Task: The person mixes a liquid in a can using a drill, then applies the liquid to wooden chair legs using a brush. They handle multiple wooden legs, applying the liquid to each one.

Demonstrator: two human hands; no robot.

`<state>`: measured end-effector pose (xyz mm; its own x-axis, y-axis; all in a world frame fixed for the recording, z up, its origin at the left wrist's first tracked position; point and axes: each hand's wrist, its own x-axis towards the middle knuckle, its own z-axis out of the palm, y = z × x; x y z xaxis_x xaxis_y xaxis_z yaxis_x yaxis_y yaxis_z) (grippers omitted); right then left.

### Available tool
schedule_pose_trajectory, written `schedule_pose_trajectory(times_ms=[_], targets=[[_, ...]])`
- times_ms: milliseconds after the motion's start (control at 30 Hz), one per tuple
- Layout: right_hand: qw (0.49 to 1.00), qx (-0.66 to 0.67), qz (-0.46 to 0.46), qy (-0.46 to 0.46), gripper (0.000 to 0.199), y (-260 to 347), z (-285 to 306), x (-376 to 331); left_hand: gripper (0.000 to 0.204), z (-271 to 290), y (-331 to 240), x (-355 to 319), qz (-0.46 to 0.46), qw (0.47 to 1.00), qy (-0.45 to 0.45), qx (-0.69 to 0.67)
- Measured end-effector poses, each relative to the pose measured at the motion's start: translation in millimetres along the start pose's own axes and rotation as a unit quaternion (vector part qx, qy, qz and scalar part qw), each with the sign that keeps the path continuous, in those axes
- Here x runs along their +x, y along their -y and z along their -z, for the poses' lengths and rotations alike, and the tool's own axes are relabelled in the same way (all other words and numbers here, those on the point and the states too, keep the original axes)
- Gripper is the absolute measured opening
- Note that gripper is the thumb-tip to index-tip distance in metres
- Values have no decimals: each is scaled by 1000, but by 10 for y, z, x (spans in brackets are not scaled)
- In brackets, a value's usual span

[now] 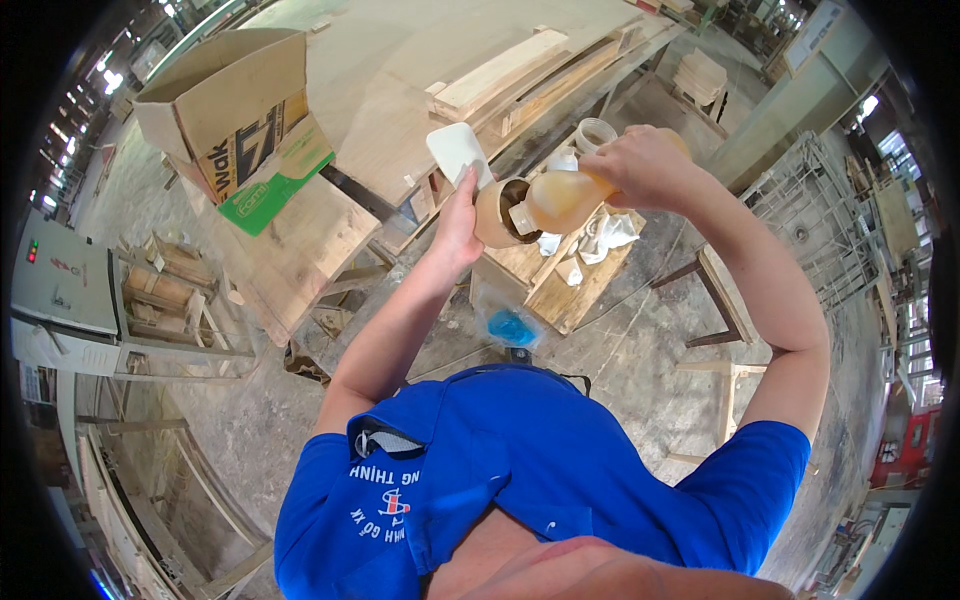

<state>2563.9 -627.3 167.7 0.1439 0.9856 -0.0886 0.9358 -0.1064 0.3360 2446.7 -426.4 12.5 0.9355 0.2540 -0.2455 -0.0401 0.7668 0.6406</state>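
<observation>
My left hand [461,222] is closed on a tan, round, open-topped container [490,216], dark inside and tipped toward the right. Closed around a plastic bottle [562,198] of yellowish liquid, my right hand [645,170] keeps it tilted with its neck at the container's opening. Whether liquid is running out cannot be made out. A white rounded slab-like thing [457,150] shows just beyond my left fingers; I cannot tell if they touch it. Below the bottle, crumpled white cloths or paper [608,236] lie on a small wooden bench [565,300]. A translucent tub [596,132] stands behind my right hand.
An open cardboard box [240,130] stands on a wooden table [300,255] at left. Stacked boards [520,75] lie on the large far table. A clear bag with something blue [511,326] hangs near me. Wooden frames [725,390] and a metal rack [800,225] are at right.
</observation>
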Motion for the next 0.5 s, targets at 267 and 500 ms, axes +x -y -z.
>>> schedule_pose_trajectory(times_ms=[267,500], targets=[[986,158,-37,-24,31,-435,-648,-265,46,-415,299,371,-1,997,-21,73],[954,291,-70,29,41,-753,-1012,-426,49,-539,593,769,-28,980,-48,191]])
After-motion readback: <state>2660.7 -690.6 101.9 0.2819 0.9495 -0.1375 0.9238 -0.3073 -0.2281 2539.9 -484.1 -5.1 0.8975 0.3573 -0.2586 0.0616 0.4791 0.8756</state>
